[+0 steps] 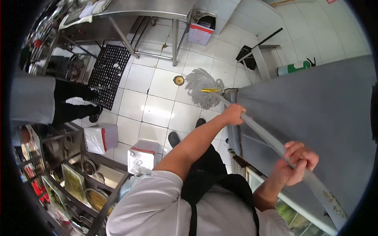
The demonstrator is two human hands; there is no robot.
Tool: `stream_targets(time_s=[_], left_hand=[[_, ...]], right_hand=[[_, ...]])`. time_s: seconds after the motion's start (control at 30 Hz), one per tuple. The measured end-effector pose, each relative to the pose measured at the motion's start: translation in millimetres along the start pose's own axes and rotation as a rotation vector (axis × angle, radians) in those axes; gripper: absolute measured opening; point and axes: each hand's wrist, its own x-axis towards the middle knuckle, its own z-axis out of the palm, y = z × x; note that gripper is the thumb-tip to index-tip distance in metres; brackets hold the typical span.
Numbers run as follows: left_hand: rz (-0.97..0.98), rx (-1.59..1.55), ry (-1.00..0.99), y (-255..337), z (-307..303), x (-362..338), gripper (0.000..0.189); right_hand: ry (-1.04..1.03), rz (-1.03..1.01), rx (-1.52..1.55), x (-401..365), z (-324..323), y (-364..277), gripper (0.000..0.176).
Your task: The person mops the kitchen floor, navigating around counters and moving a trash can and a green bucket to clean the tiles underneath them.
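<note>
A long grey mop handle point(264, 133) runs diagonally from the lower right up to a mop head point(199, 88) of grey strands with a yellow clamp. The strands lie spread on the white tiled floor point(138, 92), just right of a small round drain point(178, 80). My left hand point(234, 114) is wrapped round the lower part of the handle, nearer the mop head. Higher up the handle, close to my body, my right hand point(296, 164) has its fingers closed round it.
A grey appliance point(307, 106) stands close on the right. A steel table point(145, 8), a black mat point(110, 74) and bins point(100, 138) surround the floor. Another person point(35, 98) stands at the left. Food shelves point(112, 157) are lower left; a dustpan point(246, 57) is beyond.
</note>
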Motion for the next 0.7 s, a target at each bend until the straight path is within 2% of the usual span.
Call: stream_targets(time_s=[0.03,0.13,0.17,0.27,0.3,0.37,0.4,0.43,0.5,0.53,0.63,0.7], left_hand=[[0.003,-0.009,-0.085,2,-4,-7,0.031],[0.142,0.074,-0.16,-25,6,-21,0.03],[0.168,0.032,-0.209,-34,7,-22,0.024],[0.144,0.09,-0.303,-41,-6,-11,0.023],[0.165,0.095,-0.288,-51,-9,-2,0.023],[0.208,0.087,-0.252,-77,-10,22,0.024],[0.161,0.113,-0.309,-76,-24,35,0.023],[0.113,0.142,-0.362,-77,-43,48,0.023],[0.181,0.157,-0.315,-109,-58,71,0.019],[0.212,0.163,-0.246,-119,-68,81,0.014],[0.302,0.234,0.001,-174,-88,122,0.019],[0.099,0.347,0.084,-190,-105,141,0.019]], right_hand=[[0.019,0.069,0.06,-7,-3,-10,0.026],[-0.064,0.146,0.156,-38,-23,-14,0.033],[-0.032,0.128,0.137,-45,-22,-14,0.037],[0.0,0.072,0.133,-49,-17,-1,0.038],[0.044,0.11,0.133,-47,-14,5,0.039],[0.029,0.064,0.117,-38,-8,32,0.033],[0.014,0.043,0.109,-32,-6,46,0.03],[0.078,0.055,0.086,-28,5,56,0.035],[0.039,0.07,0.082,-24,13,84,0.034],[0.021,0.071,0.085,-23,18,101,0.033],[0.106,0.138,0.056,-25,37,162,0.02],[0.126,0.194,0.034,-22,47,190,0.013]])
